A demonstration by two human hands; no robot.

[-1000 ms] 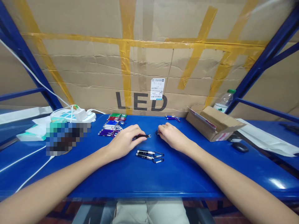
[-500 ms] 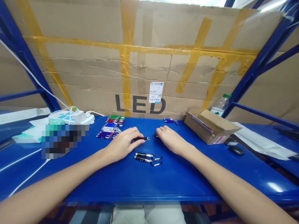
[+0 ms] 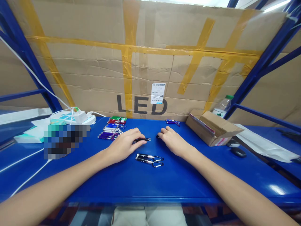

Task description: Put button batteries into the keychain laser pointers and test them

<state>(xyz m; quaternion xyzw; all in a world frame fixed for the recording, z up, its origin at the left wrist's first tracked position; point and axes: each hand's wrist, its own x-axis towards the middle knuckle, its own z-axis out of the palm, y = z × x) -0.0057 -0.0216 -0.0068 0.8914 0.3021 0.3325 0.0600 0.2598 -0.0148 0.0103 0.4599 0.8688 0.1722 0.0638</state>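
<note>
My left hand [image 3: 123, 145] rests on the blue table [image 3: 178, 179] with its fingers curled over a black keychain flashlight [image 3: 144, 139], whose tip pokes out to the right. My right hand [image 3: 172, 141] lies opposite it, fingertips pressed down on a small dark piece [image 3: 157, 137] that is mostly hidden. A short gap separates the flashlight's tip from that piece. Two more black flashlights with carabiner clips [image 3: 149, 159] lie side by side just in front of both hands.
A row of several coloured flashlights [image 3: 112, 128] lies behind my left hand, and a purple one [image 3: 172, 121] sits near the cardboard wall. An open cardboard box [image 3: 213, 128], a bottle [image 3: 222, 106] and a mouse [image 3: 238, 152] are to the right. A power strip [image 3: 74, 118] with cables is at the left.
Both hands stay where they were on the flashlight and the dark piece. Only the view has tilted up slightly.
</note>
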